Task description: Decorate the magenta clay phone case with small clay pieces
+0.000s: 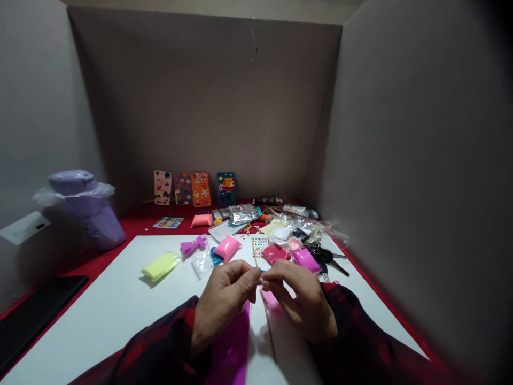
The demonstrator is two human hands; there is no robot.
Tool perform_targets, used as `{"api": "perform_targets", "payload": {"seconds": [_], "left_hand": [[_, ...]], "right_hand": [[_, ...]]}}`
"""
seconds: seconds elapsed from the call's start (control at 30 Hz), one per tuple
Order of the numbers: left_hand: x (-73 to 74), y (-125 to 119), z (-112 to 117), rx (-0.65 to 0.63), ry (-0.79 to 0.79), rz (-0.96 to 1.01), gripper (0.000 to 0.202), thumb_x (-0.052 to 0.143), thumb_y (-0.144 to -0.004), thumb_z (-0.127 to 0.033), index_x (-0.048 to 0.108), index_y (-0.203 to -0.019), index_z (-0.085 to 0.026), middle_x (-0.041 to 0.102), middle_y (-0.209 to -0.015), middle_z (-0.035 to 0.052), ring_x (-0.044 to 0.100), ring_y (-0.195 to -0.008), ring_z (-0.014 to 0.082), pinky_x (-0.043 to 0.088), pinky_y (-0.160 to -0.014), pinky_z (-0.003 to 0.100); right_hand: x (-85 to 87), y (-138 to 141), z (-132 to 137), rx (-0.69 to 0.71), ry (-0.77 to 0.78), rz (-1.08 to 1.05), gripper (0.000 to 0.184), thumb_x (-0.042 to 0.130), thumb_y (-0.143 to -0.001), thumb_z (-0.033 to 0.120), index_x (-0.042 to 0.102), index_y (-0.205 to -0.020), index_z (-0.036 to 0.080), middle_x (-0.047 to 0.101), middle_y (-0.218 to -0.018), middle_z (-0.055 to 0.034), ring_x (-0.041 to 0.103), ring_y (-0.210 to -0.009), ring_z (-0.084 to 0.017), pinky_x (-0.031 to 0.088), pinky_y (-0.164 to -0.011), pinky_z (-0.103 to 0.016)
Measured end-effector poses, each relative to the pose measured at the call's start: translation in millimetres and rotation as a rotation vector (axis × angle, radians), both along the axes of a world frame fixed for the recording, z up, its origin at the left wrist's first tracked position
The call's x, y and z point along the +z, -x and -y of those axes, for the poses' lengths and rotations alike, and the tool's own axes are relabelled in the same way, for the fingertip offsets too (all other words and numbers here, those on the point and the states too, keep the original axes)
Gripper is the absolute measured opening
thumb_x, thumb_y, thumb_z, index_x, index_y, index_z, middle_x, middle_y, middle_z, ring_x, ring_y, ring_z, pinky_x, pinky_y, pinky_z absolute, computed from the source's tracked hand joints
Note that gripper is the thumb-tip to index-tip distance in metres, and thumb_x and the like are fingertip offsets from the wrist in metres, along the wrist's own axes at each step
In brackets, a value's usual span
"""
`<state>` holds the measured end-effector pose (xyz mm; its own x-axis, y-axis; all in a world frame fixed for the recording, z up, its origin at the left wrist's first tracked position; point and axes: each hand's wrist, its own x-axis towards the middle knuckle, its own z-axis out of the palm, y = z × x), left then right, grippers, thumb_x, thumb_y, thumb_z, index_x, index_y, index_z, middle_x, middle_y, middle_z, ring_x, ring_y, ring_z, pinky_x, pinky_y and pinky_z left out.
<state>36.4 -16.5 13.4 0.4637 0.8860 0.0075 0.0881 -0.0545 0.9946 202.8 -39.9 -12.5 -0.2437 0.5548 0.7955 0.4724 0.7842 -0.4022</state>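
Blue bit (pixel 263 271), tiny and mostly hidden, held up between your fingertips above the white board (pixel 108 305). Progress, by judgement: bit in work, not set down on anything; how much is left, you can't tell from here. Your left hand (pixel 228 294) pinches it, thumb against forefinger; your right hand (pixel 302 297) pinches from the other side, fingertips nearly meeting. Stick (pixel 270 329) below, between your hands. Pink packet (pixel 228 248) ahead; four decorated cases (pixel 201 189) stand behind, looking finished

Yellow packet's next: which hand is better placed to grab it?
Left hand, probably: the yellow packet lies on that side of the white surface, while the right hand would have to cross the left.
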Motion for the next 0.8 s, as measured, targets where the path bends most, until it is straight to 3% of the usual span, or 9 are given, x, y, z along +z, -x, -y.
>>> {"api": "perform_targets", "payload": {"seconds": [0.27,0.43,0.8], "left_hand": [[2.6,-2.5,0.6,0.002,0.008,0.058,0.037,0.063,-0.074,-0.047,0.056,-0.062,-0.013,0.046,-0.048,-0.0037,0.036,-0.044,0.006,0.025,-0.043,0.02],[-0.7,-1.4,0.4,-0.012,0.087,0.075,0.039,0.06,-0.077,-0.048,0.054,-0.063,-0.013,0.048,-0.049,-0.0028,0.034,-0.044,0.0057,0.022,-0.044,0.021],[-0.5,-0.3,-0.2,0.01,0.125,0.085,0.032,0.07,-0.069,-0.041,0.056,-0.07,-0.012,0.047,-0.046,-0.0051,0.034,-0.041,0.0051,0.021,-0.042,0.019]], "right_hand": [[-1.1,-1.2,-1.6,-0.029,0.007,0.035,0.01,0.049,-0.089,0.014,0.059,-0.085,0.016,0.06,-0.071,-0.0039,0.052,-0.065,-0.014,0.04,-0.06,-0.028],[0.7,0.3,-2.3,-0.004,-0.044,-0.012,0.01,0.05,-0.089,0.013,0.06,-0.088,0.016,0.061,-0.07,-0.0037,0.053,-0.064,-0.014,0.041,-0.059,-0.027],[-0.4,0.0,-0.9,-0.002,-0.04,0.003,0.013,0.053,-0.087,0.015,0.061,-0.098,0.016,0.06,-0.07,-0.0034,0.052,-0.063,-0.014,0.041,-0.058,-0.028]]}}
